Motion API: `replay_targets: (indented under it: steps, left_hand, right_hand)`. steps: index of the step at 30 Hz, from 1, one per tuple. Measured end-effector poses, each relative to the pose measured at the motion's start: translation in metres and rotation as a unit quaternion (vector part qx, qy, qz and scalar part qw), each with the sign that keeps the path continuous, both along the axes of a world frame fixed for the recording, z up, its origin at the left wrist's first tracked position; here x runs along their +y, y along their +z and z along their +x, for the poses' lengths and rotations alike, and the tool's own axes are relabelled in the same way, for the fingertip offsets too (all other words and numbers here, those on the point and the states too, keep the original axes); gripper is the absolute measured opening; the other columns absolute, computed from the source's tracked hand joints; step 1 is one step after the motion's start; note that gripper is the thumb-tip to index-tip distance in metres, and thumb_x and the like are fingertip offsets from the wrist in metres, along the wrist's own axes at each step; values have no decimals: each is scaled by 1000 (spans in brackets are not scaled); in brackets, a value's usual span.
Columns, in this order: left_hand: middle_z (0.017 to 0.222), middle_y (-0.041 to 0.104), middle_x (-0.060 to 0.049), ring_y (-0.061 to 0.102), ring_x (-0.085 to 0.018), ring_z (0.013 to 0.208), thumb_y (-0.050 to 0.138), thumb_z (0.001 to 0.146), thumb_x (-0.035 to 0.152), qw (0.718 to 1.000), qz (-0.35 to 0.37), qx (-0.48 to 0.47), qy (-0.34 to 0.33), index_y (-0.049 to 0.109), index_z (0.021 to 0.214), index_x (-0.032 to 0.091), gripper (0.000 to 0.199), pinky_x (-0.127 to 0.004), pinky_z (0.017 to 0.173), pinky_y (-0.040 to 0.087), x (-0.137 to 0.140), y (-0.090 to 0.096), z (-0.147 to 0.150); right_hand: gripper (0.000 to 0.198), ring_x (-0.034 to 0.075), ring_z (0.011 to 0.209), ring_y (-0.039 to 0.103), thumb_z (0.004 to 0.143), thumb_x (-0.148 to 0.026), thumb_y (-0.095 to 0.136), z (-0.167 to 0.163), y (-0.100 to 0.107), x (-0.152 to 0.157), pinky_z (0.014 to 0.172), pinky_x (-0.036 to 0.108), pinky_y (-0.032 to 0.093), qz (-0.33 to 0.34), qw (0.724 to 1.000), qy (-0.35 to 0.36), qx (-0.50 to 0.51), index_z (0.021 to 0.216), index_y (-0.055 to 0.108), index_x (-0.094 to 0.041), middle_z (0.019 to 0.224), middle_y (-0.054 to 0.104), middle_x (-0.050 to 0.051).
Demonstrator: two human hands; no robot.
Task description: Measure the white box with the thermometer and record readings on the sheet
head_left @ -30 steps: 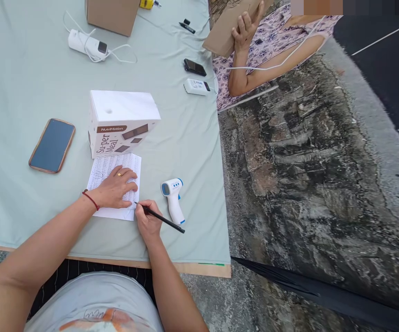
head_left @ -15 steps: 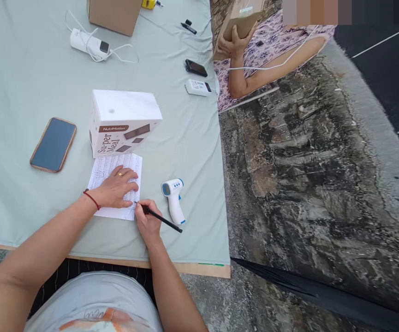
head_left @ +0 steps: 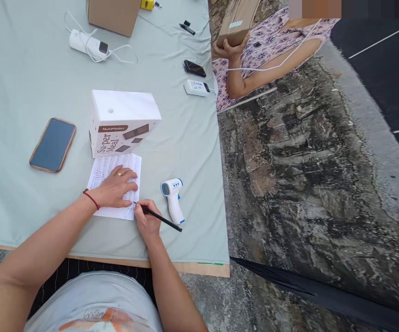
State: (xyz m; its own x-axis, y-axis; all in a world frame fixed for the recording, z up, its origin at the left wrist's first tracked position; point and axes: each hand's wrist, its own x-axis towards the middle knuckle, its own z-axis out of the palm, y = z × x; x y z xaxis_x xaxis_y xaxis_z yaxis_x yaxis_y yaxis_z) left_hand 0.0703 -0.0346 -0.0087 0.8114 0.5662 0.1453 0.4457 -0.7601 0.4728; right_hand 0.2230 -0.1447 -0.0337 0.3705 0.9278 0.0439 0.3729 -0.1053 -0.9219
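Observation:
A printed sheet of paper (head_left: 114, 212) lies on the cloth-covered table in front of me. My left hand (head_left: 119, 186) rests flat on the sheet with its fingers spread. At the sheet's lower right edge, my right hand (head_left: 148, 220) grips a black pen (head_left: 163, 219), its tip at the paper. Just beyond the sheet stands a white NutriMotion box (head_left: 125, 117) with brown print. To the right of my right hand lies a white and blue infrared thermometer (head_left: 173, 200).
A smartphone (head_left: 53, 145) lies at left. Farther back are a white device with a cable (head_left: 88, 45), a cardboard box (head_left: 113, 17), a black marker (head_left: 187, 28), a black device (head_left: 195, 68) and a white one (head_left: 197, 88). Another person's hand (head_left: 233, 50) holds a carton (head_left: 239, 25) beyond the right edge.
The other person's carton has tilted and turned in their hand. My hands, the pen and the sheet show almost no movement.

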Motion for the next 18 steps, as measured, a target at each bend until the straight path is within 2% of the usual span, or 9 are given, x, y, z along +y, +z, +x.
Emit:
replay_targets:
  steps: [18]
  left_hand:
    - [131,57,-13,48,-31,127,75,75,31,1000,1,12,-2,68,98,19,27,-55,118,26,0,-1,0]
  right_hand:
    - [12,13,55,49,74,-31,56,0,1,1,56,27,42,-3,1000,-12,0,67,57,-22,59,57,-4]
